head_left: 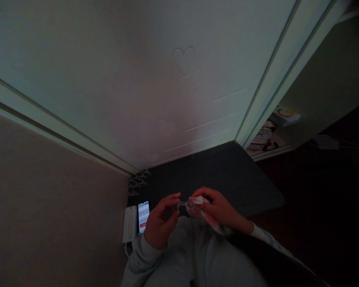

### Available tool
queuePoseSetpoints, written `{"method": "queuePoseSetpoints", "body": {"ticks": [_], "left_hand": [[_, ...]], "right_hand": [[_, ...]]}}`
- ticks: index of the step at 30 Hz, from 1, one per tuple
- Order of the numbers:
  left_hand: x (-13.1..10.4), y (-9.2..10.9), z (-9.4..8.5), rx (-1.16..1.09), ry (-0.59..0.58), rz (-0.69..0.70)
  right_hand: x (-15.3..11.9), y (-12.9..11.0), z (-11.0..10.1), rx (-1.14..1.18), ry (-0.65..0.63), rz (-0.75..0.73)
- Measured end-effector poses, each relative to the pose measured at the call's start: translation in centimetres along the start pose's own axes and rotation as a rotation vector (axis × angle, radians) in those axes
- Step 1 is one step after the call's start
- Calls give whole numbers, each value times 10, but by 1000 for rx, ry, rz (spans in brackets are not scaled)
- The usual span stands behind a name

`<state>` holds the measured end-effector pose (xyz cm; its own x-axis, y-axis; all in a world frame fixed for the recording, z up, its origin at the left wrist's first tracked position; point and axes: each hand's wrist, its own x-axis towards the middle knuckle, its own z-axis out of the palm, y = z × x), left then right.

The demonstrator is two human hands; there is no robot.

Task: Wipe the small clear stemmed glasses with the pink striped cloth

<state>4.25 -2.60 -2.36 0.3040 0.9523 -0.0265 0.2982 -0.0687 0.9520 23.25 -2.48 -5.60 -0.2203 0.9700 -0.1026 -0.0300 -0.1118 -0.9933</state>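
Note:
In the lower middle, my left hand (162, 219) pinches one end of a small see-through piece (182, 204) between thumb and fingers. It looks like clear plastic with a ring-like outline, but its exact kind is too dim to tell. My right hand (219, 209) is closed on a white and pink cloth or tissue (211, 221), folded over the other end of the piece. The cloth hangs down below the right hand. Both hands are close together above the front edge of a dark tabletop (203, 171).
Several small clear items (137, 181) lie at the tabletop's left corner. Near my left wrist are a lit phone (143, 215) and a white box-like device (129, 224) with a cable. A white panel with hearts (184, 61) rises behind. Bags (263, 135) stand at right.

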Motion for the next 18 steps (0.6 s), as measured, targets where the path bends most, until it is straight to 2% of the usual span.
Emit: {"method": "queuePoseSetpoints", "body": {"ticks": [10, 14, 18], "left_hand": [[5, 15, 6, -203, 160, -216], [9, 13, 6, -124, 109, -304], [7, 10, 5, -61, 34, -327]], "right_hand": [[-1, 2, -1, -21, 17, -30], [-2, 1, -1, -23, 12, -35], [-2, 0, -1, -15, 4, -33]]}}
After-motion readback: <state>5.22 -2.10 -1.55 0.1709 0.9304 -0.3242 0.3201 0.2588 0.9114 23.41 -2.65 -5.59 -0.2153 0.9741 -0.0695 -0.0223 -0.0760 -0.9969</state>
